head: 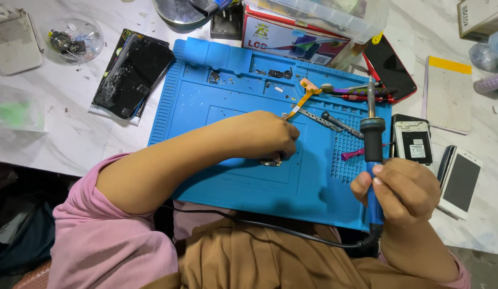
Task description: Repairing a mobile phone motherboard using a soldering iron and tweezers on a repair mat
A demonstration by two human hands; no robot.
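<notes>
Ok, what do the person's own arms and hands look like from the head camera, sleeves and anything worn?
Both hands are bare: no gloves, rings or watch show. The left hand comes from a bare forearm, with a loose pink sleeve pushed up to about the elbow. The right hand also shows a bare forearm; only a sliver of pink sleeve appears at the bottom right frame edge.

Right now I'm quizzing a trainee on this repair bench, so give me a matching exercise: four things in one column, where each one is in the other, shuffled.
Things:
1. soldering iron
2. small circuit board
3. cracked phone screen
4. white phone

Places:
A. on the table left of the blue mat
B. under the left hand, on the mat
C. held upright in the right hand
D. on the table right of the mat

Pairs: 1-C, 2-B, 3-A, 4-D
</notes>
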